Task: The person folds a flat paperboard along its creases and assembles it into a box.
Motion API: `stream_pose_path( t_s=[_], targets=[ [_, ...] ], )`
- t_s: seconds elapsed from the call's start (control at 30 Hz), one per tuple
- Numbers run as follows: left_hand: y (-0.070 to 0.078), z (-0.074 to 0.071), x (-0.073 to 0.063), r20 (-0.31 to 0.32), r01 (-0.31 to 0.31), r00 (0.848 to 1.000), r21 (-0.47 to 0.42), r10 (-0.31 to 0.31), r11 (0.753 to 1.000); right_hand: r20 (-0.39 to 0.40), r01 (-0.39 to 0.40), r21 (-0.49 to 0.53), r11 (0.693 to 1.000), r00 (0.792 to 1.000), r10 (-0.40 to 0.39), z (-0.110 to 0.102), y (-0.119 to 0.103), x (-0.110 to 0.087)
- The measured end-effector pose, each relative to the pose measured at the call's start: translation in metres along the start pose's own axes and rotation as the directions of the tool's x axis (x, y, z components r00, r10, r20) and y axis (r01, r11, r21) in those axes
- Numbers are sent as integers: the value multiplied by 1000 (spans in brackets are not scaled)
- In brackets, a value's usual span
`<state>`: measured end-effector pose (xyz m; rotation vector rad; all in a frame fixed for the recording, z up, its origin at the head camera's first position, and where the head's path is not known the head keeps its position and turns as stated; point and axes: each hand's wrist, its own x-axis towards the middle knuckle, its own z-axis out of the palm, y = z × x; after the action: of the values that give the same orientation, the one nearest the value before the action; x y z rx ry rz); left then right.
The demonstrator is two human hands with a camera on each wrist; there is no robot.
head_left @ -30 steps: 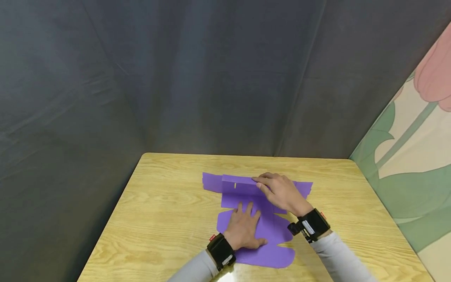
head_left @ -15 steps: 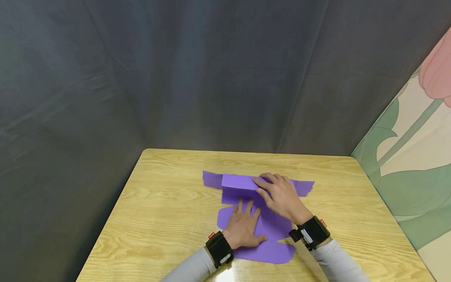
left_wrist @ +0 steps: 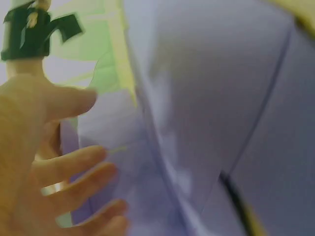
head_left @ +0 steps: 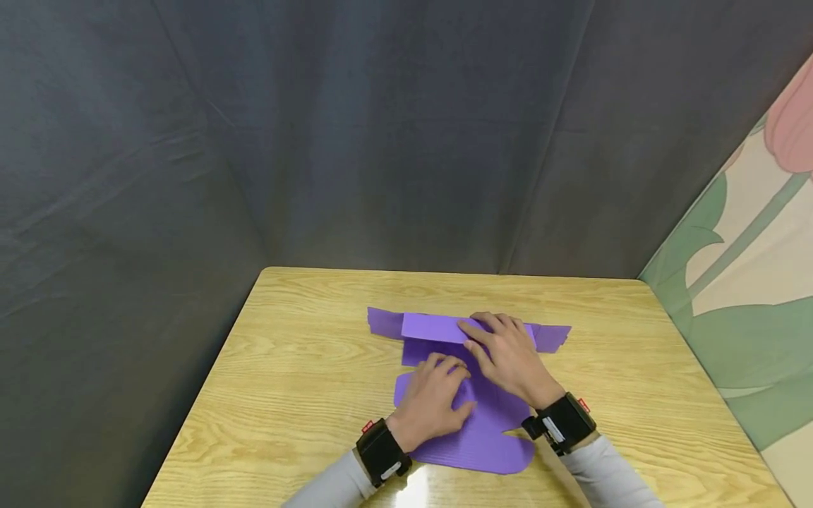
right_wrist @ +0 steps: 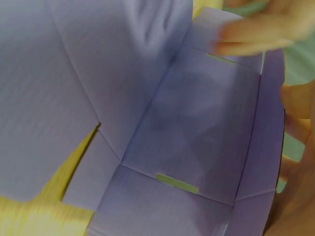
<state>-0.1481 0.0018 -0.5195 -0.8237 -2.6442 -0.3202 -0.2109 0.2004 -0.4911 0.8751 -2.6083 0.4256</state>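
Observation:
A purple corrugated cardboard box blank [head_left: 485, 430] lies on the table, its far panel [head_left: 432, 327] folded up and leaning toward me. My right hand [head_left: 514, 356] holds the folded panel near its right part. In the right wrist view its fingers [right_wrist: 298, 128] curl round the outer edge, and the blurred thumb [right_wrist: 266, 34] is on the inner side. Over the left middle of the blank, my left hand [head_left: 428, 402] arches with fingers loosely bent and thumb spread. The left wrist view shows nothing between its fingers [left_wrist: 74, 164].
Side flaps [head_left: 385, 322] stick out at both ends of the far panel. Slots and creases [right_wrist: 177, 183] cut the cardboard. The wooden table [head_left: 305, 367] ends at a dark curtain [head_left: 381, 141]; a flower-patterned cloth [head_left: 749, 303] hangs at the right.
The far panel has tipped further toward me under my right hand. My left hand has gone from lying flat with spread fingers to a raised, bent-fingered pose, shifted slightly left.

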Motion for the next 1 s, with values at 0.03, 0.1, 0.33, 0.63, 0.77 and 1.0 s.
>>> stream_pose_path(
  t_s=[0.03, 0.1, 0.33, 0.63, 0.77, 1.0],
  targets=[
    [-4, -3, 2, -67, 7, 998, -25, -8, 1000, -8, 1, -5, 1000, 1000, -1, 0, 0, 0],
    [-12, -7, 6, -193, 28, 980, -71, -41, 997, -19, 3, -10, 1000, 1000, -3, 1, 0, 0],
    [-42, -6, 13, -372, 171, 908, -96, -194, 981, -35, 18, -28, 999, 999, -19, 3, 0, -1],
    [-61, 0, 11, -318, 256, 899, -172, -299, 951, -26, -11, -11, 1000, 1000, 10, 5, -3, -2],
    [-62, 2, 11, -327, 261, 893, -178, -308, 949, -24, -7, -19, 1000, 1000, 6, 5, -4, -2],
    [-61, 10, 11, -335, 248, 888, -228, -315, 941, -23, -7, -21, 1000, 1000, 6, 5, -5, -5]
  ],
)
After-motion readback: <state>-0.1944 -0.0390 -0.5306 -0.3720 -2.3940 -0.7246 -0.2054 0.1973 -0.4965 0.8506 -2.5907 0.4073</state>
